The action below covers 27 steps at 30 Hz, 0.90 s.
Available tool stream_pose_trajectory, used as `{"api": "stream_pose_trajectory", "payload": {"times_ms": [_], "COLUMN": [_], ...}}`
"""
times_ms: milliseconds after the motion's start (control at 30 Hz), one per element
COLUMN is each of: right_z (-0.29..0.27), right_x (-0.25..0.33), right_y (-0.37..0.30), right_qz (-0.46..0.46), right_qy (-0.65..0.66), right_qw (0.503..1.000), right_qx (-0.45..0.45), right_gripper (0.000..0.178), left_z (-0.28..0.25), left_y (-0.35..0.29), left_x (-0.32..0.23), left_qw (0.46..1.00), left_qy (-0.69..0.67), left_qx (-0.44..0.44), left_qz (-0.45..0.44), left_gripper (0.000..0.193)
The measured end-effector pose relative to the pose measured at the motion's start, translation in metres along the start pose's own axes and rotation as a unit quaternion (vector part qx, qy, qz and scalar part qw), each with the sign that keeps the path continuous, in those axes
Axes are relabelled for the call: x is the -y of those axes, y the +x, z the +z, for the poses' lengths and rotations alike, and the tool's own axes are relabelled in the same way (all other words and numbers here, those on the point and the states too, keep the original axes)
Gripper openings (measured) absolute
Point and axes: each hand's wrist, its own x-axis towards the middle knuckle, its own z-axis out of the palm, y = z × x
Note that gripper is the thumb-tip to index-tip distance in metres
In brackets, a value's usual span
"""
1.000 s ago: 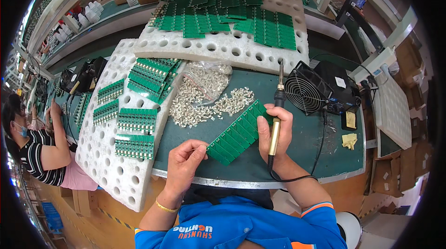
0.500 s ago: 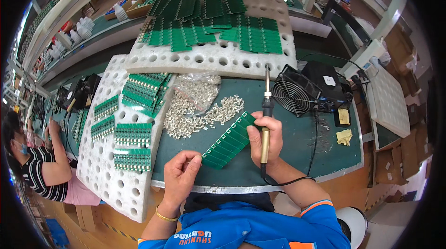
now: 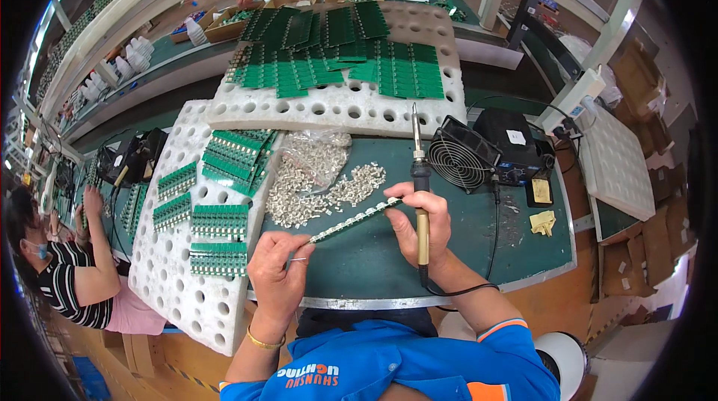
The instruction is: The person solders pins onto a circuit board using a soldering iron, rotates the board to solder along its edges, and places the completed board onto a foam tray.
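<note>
Between my two hands a green circuit board panel [image 3: 354,220] is held nearly edge-on, a row of small pale parts along its upper edge. My left hand [image 3: 277,270] pinches its left end, and a short thin wire [image 3: 299,260] sticks out from the same fingers. At the other end, the thumb and fingers of my right hand [image 3: 425,227] grip the board. That hand also holds a soldering iron [image 3: 421,171], upright with its tip upward. Just beyond the board lies a heap of small whitish parts [image 3: 299,207], partly under a clear plastic bag [image 3: 318,154].
White foam boards with holes [image 3: 183,285] carry stacked green panels [image 3: 219,220] at left and more panels [image 3: 407,68] at the back. A black fan [image 3: 464,154], soldering station [image 3: 514,143] and yellow sponge [image 3: 541,192] stand right. A co-worker [image 3: 75,274] sits at left.
The panel has been tilted from showing its flat green face to nearly edge-on. Its left end, with my left hand, has shifted left; the iron stays in my right hand.
</note>
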Motion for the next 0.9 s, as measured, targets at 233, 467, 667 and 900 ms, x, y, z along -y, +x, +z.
{"api": "stream_pose_trajectory", "payload": {"times_ms": [233, 467, 667, 900], "right_z": [-0.002, 0.0, -0.001, 0.0], "right_x": [0.003, 0.002, -0.002, -0.003], "right_y": [0.012, 0.014, 0.014, 0.016], "right_qz": [-0.013, -0.01, -0.025, -0.022], "right_qy": [-0.016, -0.017, 0.002, 0.011], "right_qw": [0.999, 0.999, 0.999, 0.999], "right_qx": [0.035, 0.046, 0.04, 0.047], "right_gripper": [0.041, 0.041, 0.039, 0.036], "left_z": [-0.006, -0.01, -0.011, -0.011], "left_y": [0.007, 0.008, 0.014, 0.016], "left_x": [0.0, 0.007, 0.01, 0.011], "left_qw": [0.998, 0.998, 0.996, 0.997], "left_qy": [0.046, 0.039, 0.034, 0.02], "left_qx": [-0.032, -0.032, -0.038, -0.035], "left_qz": [0.042, 0.049, 0.077, 0.066], "left_gripper": [0.017, 0.021, 0.021, 0.021]}}
